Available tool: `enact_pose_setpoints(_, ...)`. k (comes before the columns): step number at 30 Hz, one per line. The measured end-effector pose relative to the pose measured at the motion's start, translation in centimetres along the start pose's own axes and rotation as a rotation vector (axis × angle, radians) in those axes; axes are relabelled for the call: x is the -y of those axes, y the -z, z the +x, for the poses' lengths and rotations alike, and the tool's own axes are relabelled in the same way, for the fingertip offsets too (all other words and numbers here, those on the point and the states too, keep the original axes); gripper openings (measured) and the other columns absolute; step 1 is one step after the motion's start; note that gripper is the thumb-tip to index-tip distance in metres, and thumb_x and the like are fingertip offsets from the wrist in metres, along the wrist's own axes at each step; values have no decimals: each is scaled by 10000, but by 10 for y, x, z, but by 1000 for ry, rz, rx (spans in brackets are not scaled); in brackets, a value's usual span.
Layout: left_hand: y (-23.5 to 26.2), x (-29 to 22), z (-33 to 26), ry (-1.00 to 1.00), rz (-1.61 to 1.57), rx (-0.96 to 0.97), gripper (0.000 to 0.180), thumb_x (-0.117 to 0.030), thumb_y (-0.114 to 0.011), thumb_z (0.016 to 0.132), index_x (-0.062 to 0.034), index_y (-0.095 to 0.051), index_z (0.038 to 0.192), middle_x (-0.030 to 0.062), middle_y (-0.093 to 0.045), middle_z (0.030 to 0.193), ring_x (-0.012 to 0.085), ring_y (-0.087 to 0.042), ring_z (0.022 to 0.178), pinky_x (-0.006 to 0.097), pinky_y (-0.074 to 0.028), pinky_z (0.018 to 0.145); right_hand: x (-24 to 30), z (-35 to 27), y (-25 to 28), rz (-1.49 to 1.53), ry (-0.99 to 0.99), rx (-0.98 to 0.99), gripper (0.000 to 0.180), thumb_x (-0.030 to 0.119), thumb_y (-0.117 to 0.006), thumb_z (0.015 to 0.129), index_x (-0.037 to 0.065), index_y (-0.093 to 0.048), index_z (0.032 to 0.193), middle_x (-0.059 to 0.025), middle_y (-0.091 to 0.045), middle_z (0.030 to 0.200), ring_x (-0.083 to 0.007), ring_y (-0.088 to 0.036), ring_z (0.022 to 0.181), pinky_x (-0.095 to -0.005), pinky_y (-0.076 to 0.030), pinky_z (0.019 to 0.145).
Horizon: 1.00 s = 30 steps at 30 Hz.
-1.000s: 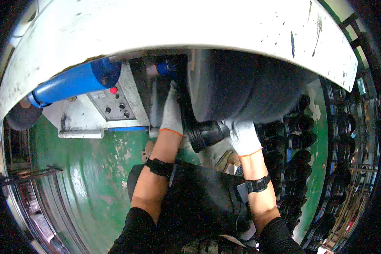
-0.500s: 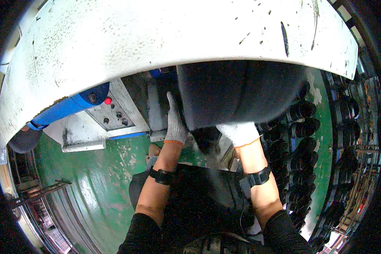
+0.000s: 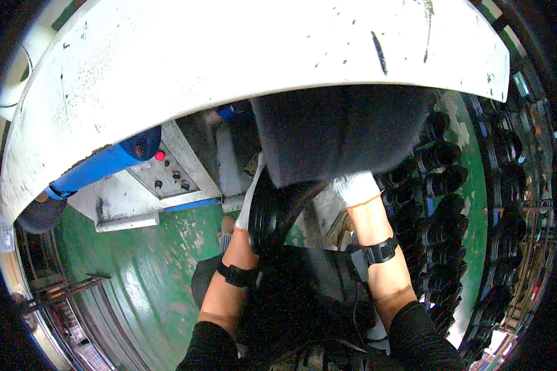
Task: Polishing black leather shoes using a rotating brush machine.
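My left hand, in a whitish knit glove with an orange cuff, lies along the left side of a glossy black shoe-like piece. The piece hides most of its fingers, which seem closed on it. My right hand, gloved the same way, is at the other end of the piece, with its fingertips out of sight beneath a large dark rounded cover. The piece hangs in the air between both hands, below that cover. Its exact kind cannot be made out.
A broad white stained hood overhangs my hands. To the left are a blue tube and a control panel with a red button. Racks of black shoes stand on the right, on a green floor.
The black piece has come down and left, from between my hands to against my left hand. That hand's fingers, stretched out earlier, are now mostly hidden. The view has shifted slightly.
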State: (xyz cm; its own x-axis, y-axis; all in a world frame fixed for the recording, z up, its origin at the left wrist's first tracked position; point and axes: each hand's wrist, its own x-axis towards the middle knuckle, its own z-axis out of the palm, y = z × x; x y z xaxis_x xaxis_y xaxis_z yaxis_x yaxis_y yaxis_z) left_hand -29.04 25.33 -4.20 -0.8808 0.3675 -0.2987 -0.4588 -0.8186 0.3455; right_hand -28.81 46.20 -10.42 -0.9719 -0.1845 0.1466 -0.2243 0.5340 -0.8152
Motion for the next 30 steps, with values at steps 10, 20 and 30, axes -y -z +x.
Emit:
enact_pose_setpoints(10,28,18,21,-957,1596,-7,643,-487,-770,712,-11,-650,1126,210,-650,1102,395,-617,1000,455,-509,899,20,-6,64,-336,74,53,416,185,-400,989,28,-459,1369,-169,-415,1454,-307,-398,1328,-385,-291,1141)
enact_pose_setpoints(20,2,-25,27,-281,-77,-430,583,-538,-383,972,-108,-492,1349,90,-542,1335,319,-524,1175,478,-435,1029,72,35,-22,-580,191,-166,510,188,-481,920,-2,-415,1389,-232,-379,1450,-384,-362,1339,-442,-270,1141)
enact_pose_setpoints(30,-10,-34,16,-340,-174,-160,634,-599,-406,945,-114,-504,1342,80,-565,1294,273,-542,1167,403,-426,1025,116,18,-42,-1030,273,-239,589,305,-546,854,26,-467,1367,-217,-466,1386,-407,-455,1247,-529,-331,1075)
